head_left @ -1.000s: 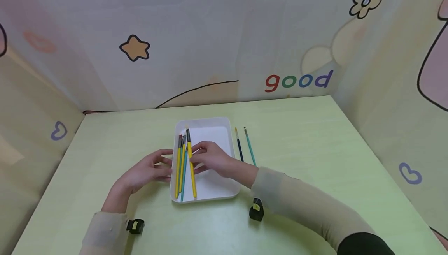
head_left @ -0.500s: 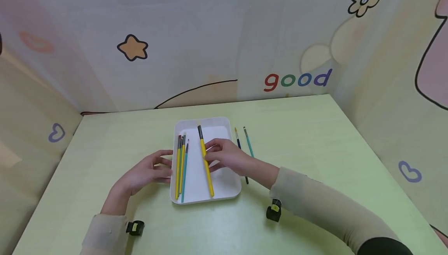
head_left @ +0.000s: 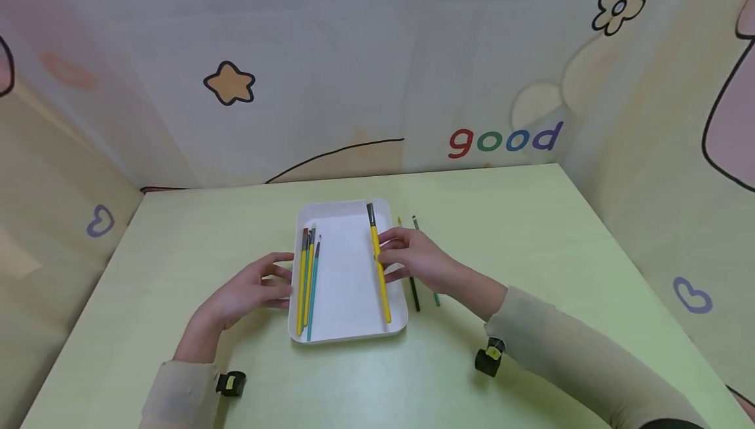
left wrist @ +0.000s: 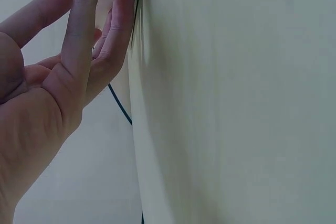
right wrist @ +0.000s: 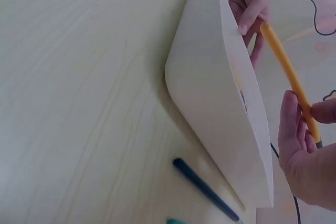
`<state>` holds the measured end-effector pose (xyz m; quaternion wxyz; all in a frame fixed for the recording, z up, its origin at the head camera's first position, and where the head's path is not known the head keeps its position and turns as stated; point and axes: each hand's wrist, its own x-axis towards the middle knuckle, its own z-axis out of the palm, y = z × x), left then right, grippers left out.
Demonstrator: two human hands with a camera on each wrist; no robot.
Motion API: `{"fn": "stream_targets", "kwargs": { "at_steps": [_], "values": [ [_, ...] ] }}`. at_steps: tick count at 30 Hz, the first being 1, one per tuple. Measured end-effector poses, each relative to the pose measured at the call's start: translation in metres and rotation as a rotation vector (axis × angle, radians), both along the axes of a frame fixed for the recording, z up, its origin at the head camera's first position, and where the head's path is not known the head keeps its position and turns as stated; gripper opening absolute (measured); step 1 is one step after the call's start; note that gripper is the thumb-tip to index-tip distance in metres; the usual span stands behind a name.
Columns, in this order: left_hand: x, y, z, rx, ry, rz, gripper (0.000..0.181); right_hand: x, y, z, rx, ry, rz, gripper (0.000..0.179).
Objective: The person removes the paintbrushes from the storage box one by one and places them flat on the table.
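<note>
Well, yellow brush (head_left: 381,279): pinched in the right grip (head_left: 417,262), frame centre; move it gently.
White tray (head_left: 347,265): left grip (head_left: 250,286), apparently loose-fingered, should steady it.

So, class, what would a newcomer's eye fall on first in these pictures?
Probably the yellow brush that the right hand pinches over the right side of the white tray. Behind the table, the colourful word "good" on the backdrop would likely come next, then the orange star farther left.
</note>
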<state>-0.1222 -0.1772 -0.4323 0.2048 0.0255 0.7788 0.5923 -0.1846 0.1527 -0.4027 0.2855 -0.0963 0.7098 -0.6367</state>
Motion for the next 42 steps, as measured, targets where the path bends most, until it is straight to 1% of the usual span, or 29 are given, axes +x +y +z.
{"fn": "stream_targets", "kwargs": {
  "at_steps": [5,7,11,13,19,27,30,33,37,42],
  "values": [
    [-0.001,0.001,-0.002,-0.007,-0.003,0.001,0.067,-0.003,0.015,-0.006,-0.002,-0.023,-0.029,0.039],
    [-0.001,0.0,-0.002,-0.01,-0.004,-0.002,0.067,-0.005,0.021,-0.008,0.005,-0.019,-0.036,0.041],
    [-0.002,0.0,0.001,-0.014,0.017,-0.016,0.066,-0.011,0.036,-0.012,0.022,-0.005,-0.067,0.042],
    [-0.002,0.0,0.002,-0.013,0.023,-0.022,0.067,-0.014,0.043,-0.013,0.038,-0.005,-0.072,0.043],
    [0.001,-0.001,0.003,-0.017,0.026,-0.011,0.067,-0.021,0.059,-0.018,0.101,-0.001,-0.065,0.044],
    [0.002,0.002,0.002,-0.036,0.043,-0.011,0.066,-0.025,0.074,-0.025,0.178,0.049,-0.073,0.042],
    [-0.003,-0.001,0.002,-0.035,0.039,-0.015,0.065,-0.029,0.076,-0.029,0.231,0.088,-0.097,0.04],
    [-0.008,-0.004,0.001,-0.029,0.038,-0.024,0.065,-0.033,0.078,-0.036,0.304,0.116,-0.117,0.039],
    [-0.015,-0.009,0.0,-0.021,0.037,-0.038,0.066,-0.037,0.078,-0.041,0.386,0.137,-0.111,0.038],
    [-0.024,-0.016,0.001,-0.005,0.035,-0.059,0.068,-0.042,0.072,-0.042,0.456,0.181,-0.135,0.036]
  ]
}}
